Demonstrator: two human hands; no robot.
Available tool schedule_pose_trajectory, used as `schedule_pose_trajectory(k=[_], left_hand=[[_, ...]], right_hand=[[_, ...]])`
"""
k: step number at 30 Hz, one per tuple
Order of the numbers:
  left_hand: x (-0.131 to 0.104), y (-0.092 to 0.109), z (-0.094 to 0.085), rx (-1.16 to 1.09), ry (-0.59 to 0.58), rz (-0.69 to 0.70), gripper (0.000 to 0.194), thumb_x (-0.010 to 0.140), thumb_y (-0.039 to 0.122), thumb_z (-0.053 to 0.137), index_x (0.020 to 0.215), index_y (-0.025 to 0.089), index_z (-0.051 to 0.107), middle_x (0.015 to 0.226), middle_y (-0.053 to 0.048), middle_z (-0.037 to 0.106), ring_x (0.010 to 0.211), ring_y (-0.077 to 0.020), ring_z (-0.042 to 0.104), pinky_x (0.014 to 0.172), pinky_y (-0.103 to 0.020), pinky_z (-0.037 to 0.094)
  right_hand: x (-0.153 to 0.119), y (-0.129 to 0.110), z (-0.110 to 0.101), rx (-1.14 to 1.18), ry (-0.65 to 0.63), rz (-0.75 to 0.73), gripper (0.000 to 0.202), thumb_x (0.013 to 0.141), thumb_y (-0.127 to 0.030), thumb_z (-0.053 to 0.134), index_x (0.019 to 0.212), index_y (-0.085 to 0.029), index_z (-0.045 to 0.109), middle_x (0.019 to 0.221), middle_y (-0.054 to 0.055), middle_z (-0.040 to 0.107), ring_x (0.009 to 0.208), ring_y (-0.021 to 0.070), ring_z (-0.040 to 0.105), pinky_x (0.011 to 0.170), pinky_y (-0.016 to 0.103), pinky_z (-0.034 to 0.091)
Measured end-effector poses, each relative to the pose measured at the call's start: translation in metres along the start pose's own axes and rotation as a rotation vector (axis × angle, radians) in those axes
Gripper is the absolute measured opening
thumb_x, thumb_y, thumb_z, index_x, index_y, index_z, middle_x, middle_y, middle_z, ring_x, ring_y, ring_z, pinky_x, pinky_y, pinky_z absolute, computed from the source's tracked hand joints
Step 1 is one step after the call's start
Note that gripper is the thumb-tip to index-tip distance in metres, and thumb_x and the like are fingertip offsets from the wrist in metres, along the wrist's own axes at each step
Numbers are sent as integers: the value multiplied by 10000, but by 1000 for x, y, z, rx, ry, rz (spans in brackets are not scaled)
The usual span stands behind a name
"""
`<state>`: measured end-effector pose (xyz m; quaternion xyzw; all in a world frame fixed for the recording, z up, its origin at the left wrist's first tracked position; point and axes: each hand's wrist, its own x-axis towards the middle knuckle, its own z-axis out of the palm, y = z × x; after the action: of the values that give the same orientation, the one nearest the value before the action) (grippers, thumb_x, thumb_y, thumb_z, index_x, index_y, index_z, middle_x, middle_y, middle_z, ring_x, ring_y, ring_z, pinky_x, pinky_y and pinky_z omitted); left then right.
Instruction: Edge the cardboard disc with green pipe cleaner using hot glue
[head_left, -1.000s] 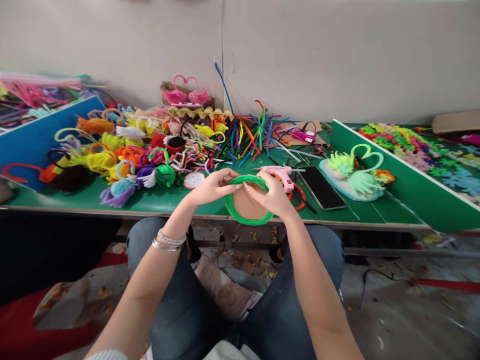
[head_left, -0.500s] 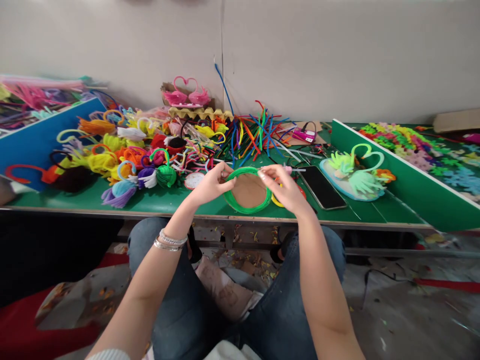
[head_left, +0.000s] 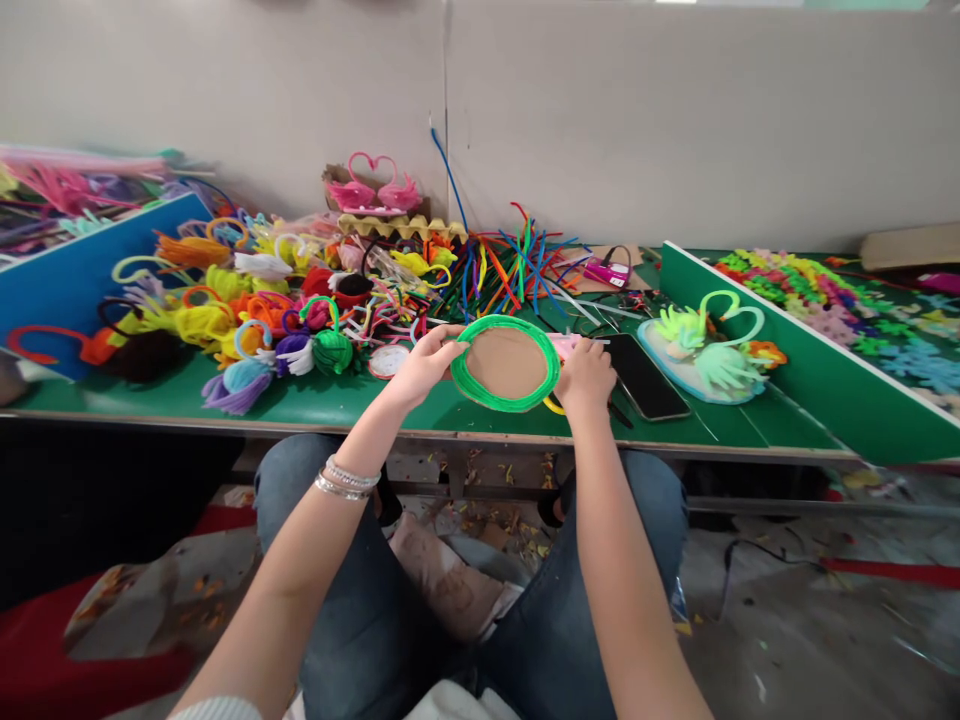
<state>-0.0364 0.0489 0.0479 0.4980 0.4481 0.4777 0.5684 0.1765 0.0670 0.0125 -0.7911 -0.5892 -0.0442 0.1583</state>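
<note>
My left hand [head_left: 427, 368] pinches the left edge of an oval cardboard disc [head_left: 508, 362]. Rings of green pipe cleaner [head_left: 466, 380] run around its outer part, and the brown middle is bare. At the disc's right side, my right hand [head_left: 587, 378] is closed around a pink glue gun [head_left: 564, 343], from which a pale stick juts to the right. Most of the glue gun is hidden by the fingers. Part of a yellow ring [head_left: 553, 405] shows below, between the disc and my right hand.
A black phone [head_left: 646, 378] lies right of my hands, beside a finished pair of green swans [head_left: 709, 350]. Pipe-cleaner swans [head_left: 244, 385] crowd the left, with loose pipe cleaners [head_left: 517, 265] behind. Blue [head_left: 97, 285] and green [head_left: 795, 350] boards divide the bench.
My right hand has let go of the disc's edge and closed around the glue gun. My left hand has raised the disc slightly and tilted its face more toward me.
</note>
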Motion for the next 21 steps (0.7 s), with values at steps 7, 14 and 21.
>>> schedule_pose_trajectory(k=[7, 14, 21], left_hand=[[3, -4, -6, -36, 62, 59, 133, 755, 226, 536, 869, 180, 486, 650, 51, 453, 581, -79, 474, 516, -188, 459], [2, -2, -10, -31, 59, 108, 135, 748, 233, 538, 858, 190, 474, 680, 43, 450, 569, -74, 441, 490, -177, 418], [-3, 4, -9, 36, -16, 181, 160, 738, 274, 523, 839, 207, 419, 699, 46, 463, 547, -67, 425, 482, -176, 363]], right_hand=[[5, -2, 2, 102, -19, 51, 411, 812, -407, 526, 1077, -101, 454, 992, 224, 610, 870, 333, 629, 690, 410, 470], [2, -1, -14, 164, 61, 63, 417, 815, -444, 526, 1014, -78, 512, 1041, 246, 580, 920, 328, 607, 718, 399, 461], [3, 17, -32, 392, 343, 131, 457, 770, -564, 528, 968, -152, 532, 870, 153, 628, 810, 301, 603, 680, 402, 452]])
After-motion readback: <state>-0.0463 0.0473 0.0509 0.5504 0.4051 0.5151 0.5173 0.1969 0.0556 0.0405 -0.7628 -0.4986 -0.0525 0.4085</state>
